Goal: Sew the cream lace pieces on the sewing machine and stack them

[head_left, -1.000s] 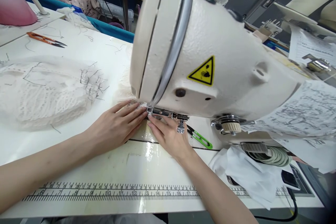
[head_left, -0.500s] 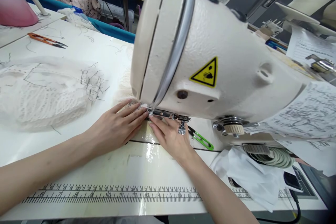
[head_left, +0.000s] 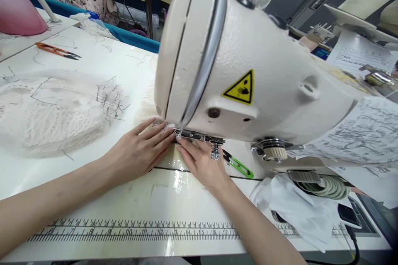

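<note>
A cream sewing machine (head_left: 199, 58) leans over the table in the middle of the view. My left hand (head_left: 143, 145) lies flat with fingers stretched out, pressing on white lace fabric (head_left: 148, 105) left of the needle area. Close to the presser foot, my right hand (head_left: 203, 159) has its fingers stretched forward under the metal attachment (head_left: 199, 135); its fingertips are partly hidden, and I cannot tell whether they pinch the lace. Green thread snips (head_left: 238, 165) lie just right of my right hand.
A white lace piece (head_left: 62, 112) with dark loose threads lies at left, orange thread snips (head_left: 57, 51) behind it. A ruler strip (head_left: 133, 230) runs along the front edge. White cloth (head_left: 295, 211), a cable and patterned paper (head_left: 351, 132) are at right.
The view has shifted slightly, so the machine head appears a little lower and further left. Both hands keep nearly the same place at the presser foot.
</note>
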`<state>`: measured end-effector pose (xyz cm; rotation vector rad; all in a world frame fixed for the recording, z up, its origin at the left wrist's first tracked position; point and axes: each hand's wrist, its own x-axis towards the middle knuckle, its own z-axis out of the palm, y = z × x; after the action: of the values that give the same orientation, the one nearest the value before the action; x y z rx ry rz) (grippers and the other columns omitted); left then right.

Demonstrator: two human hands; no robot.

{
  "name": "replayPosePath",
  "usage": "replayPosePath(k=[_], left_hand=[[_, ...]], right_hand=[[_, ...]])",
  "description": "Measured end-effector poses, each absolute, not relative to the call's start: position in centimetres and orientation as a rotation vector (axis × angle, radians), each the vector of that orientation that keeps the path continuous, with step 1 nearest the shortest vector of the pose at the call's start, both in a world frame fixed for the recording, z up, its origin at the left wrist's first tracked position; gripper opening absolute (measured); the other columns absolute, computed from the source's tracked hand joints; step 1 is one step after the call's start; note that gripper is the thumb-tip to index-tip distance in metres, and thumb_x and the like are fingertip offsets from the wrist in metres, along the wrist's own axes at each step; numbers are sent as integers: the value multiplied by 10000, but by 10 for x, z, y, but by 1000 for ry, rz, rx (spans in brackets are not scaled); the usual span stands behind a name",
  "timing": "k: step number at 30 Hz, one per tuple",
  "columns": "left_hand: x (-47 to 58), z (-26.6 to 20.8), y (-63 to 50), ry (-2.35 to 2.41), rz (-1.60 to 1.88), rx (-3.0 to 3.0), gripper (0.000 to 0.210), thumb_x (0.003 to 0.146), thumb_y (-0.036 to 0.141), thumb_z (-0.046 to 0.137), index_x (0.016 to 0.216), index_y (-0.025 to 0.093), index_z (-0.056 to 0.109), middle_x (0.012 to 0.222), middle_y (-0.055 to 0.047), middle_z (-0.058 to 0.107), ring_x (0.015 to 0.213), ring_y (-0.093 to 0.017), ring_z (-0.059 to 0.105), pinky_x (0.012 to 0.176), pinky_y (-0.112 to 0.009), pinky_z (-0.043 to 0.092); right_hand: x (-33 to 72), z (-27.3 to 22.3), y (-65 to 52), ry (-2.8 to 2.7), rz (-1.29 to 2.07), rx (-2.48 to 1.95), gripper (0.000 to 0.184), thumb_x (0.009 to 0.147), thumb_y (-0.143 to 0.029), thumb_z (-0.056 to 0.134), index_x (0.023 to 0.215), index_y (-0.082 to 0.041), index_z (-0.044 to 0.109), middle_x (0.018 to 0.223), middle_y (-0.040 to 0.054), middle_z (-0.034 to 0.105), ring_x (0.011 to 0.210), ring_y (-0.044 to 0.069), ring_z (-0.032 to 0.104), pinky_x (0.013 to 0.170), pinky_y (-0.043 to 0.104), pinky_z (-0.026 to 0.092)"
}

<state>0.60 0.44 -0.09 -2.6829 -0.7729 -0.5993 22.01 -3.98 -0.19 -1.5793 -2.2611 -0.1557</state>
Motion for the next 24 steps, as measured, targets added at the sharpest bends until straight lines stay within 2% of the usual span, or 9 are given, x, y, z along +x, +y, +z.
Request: replayPosePath(k=[6,11,18,24], left_hand=[[6,-4,4,-821,-628,-2718,381,1043,232,375,1244,133,683,1217,-102,727,1234,-275,622,1129,-442,408],[6,-2,5,-793,-613,-2713,355,1031,212,406,1219,120,693,1238,-110,716,1228,-279,618,1115,-438,425],[6,-3,5,-848,-592,-2753,390,1039,268,387,1263,98,656,1261,-139,700,1258,-289,604,1167,-469,365],[6,-4,7,-824,-562,-2742,419,1043,276,353,1262,78,650,1293,-157,680,1245,-314,614,1163,-505,359]], right_hand=[[221,-3,-39,-2257,-149,-1557,326,1052,-415,425,1179,-330,712,991,32,759,894,204,714,928,413,516],[221,-3,-38,-2258,-113,-1537,315,1048,-408,443,1172,-312,716,993,30,759,912,201,705,961,410,493],[221,-6,-35,-2256,-39,-1447,320,1041,-409,463,1199,-277,708,1034,34,763,842,190,710,895,375,511],[220,-7,-37,-2258,-40,-1449,330,1036,-415,468,1222,-263,694,1123,62,738,957,212,703,943,392,513]])
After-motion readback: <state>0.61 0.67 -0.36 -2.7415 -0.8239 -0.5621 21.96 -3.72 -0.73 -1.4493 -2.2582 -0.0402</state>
